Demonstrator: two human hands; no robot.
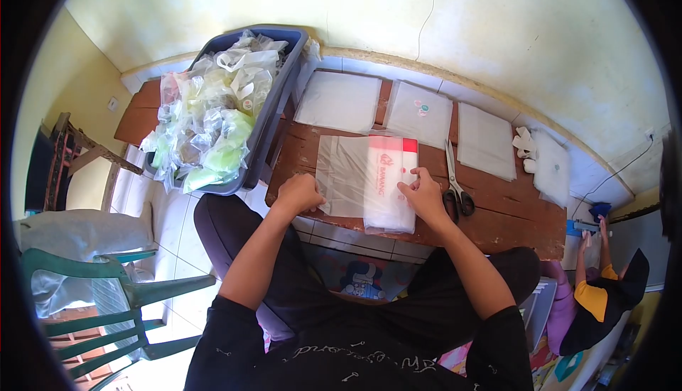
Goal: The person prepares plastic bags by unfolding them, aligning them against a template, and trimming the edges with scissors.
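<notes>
A clear plastic bag (339,171) lies flat on the wooden bench in front of me. My left hand (300,194) is closed at its lower left edge, the fingers pinching the film. On the bag's right half rests a folded white plastic packet (387,206) with a red band and red "BAWANG" print. My right hand (424,196) touches the packet's right edge, thumb and index finger apart. Just right of that hand lies a pair of black-handled scissors (458,193), blades pointing away from me.
Stacks of clear bags line the bench (508,220): a left stack (338,100), a printed stack (419,112) and a right stack (486,139). Beyond sit white strips (525,142). A grey tub (273,135) overflows with bags. A green chair (106,306) stands left; another person (597,306) sits right.
</notes>
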